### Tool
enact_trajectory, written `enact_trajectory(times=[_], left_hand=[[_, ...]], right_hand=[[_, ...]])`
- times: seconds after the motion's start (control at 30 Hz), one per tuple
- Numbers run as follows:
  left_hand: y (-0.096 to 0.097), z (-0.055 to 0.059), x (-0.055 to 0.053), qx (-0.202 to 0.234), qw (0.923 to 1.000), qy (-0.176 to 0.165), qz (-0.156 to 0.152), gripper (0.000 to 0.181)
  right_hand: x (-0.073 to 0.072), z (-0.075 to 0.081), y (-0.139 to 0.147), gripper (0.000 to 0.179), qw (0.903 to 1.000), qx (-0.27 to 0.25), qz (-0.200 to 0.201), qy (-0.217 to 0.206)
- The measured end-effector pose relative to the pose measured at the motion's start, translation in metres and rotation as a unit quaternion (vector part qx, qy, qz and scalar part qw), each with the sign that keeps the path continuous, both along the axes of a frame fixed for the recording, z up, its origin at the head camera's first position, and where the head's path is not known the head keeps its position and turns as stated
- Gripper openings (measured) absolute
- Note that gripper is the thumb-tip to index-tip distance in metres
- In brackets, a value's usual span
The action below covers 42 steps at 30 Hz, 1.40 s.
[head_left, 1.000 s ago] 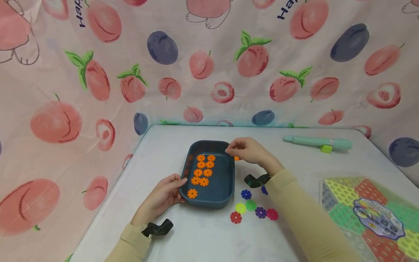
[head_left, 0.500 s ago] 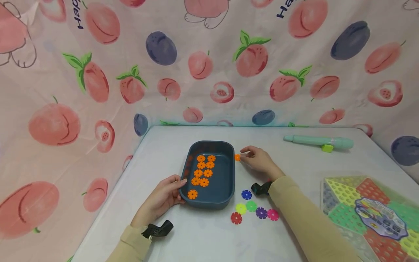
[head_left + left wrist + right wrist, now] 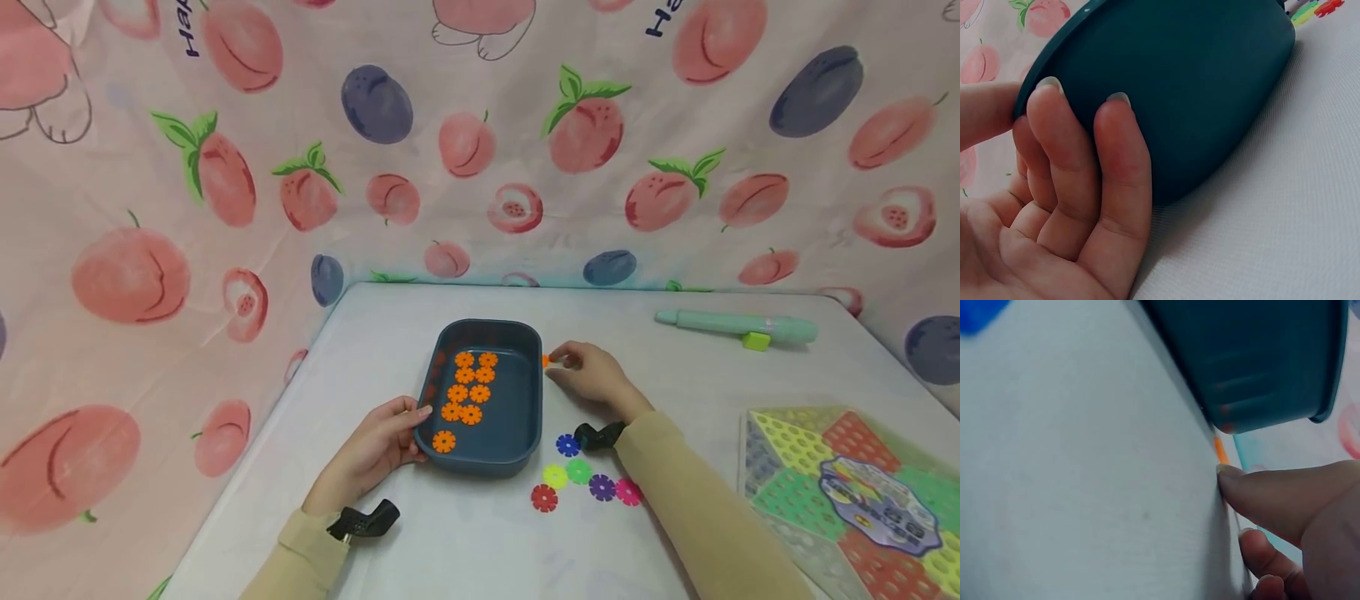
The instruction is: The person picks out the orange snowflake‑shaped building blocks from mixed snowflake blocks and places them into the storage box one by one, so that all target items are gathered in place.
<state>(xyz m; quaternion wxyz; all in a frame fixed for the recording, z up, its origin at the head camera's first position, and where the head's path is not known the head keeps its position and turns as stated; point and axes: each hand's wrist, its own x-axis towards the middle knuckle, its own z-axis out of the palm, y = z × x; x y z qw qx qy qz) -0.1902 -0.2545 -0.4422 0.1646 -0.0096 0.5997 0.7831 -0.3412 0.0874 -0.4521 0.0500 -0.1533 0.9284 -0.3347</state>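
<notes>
A dark blue rectangular tub (image 3: 517, 454) stands on the table, with several orange notched plastic discs (image 3: 457, 392) lying flat on its floor. My left hand (image 3: 375, 446) grips its near left corner, thumb over the rim and fingers curled against the outer wall. In the left wrist view, the left hand's fingers (image 3: 1119, 162) press on the tub wall (image 3: 1191, 81). My right hand (image 3: 592, 379) is low beside the tub's right wall. Its thumb and fingertips are at another orange disc (image 3: 545, 361) on the table; the right wrist view shows the thumb (image 3: 1260, 494) partly covering this disc (image 3: 1220, 450).
Loose coloured discs, including a red one (image 3: 544, 498) and a green one (image 3: 579, 472), lie on the table before the right forearm. A clear-lidded case (image 3: 847, 492) sits at the right. A pale green tube-shaped object (image 3: 735, 323) lies at the back right.
My right hand has come back from above the tub's right rim and lowered to the orange disc outside it. My left hand keeps its grip on the tub.
</notes>
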Motion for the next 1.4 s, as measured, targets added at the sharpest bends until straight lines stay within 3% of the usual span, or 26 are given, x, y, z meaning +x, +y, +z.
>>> enact_trajectory(times=[0.1,0.37,0.83,0.93,1.07,1.27,1.4], left_hand=[[0.001,0.000,0.000,0.000,1.0000,0.002,-0.002,0.018],[0.000,0.001,-0.001,-0.002,1.0000,0.001,0.000,0.020],[-0.001,0.000,0.000,-0.002,1.0000,0.004,-0.006,0.021],[-0.001,0.000,0.000,-0.002,1.0000,0.006,-0.007,0.020],[0.000,-0.001,-0.001,-0.001,1.0000,0.005,-0.005,0.020],[0.001,-0.001,-0.001,-0.004,1.0000,0.004,-0.002,0.021],[0.001,-0.001,-0.001,-0.003,1.0000,0.004,-0.002,0.020]], right_hand=[[0.004,0.000,0.001,0.036,1.0000,-0.004,-0.004,0.002],[0.006,-0.003,-0.003,0.046,0.9978,0.043,0.038,0.032],[0.012,-0.005,-0.003,0.030,0.9991,-0.007,-0.024,0.034],[0.012,-0.003,-0.003,0.033,0.9986,-0.013,-0.035,0.037],[0.013,-0.002,-0.003,0.042,0.9984,0.002,-0.026,0.051],[0.014,-0.002,-0.004,0.037,0.9982,0.025,-0.008,0.054],[0.013,-0.003,-0.005,0.044,0.9969,0.048,0.009,0.063]])
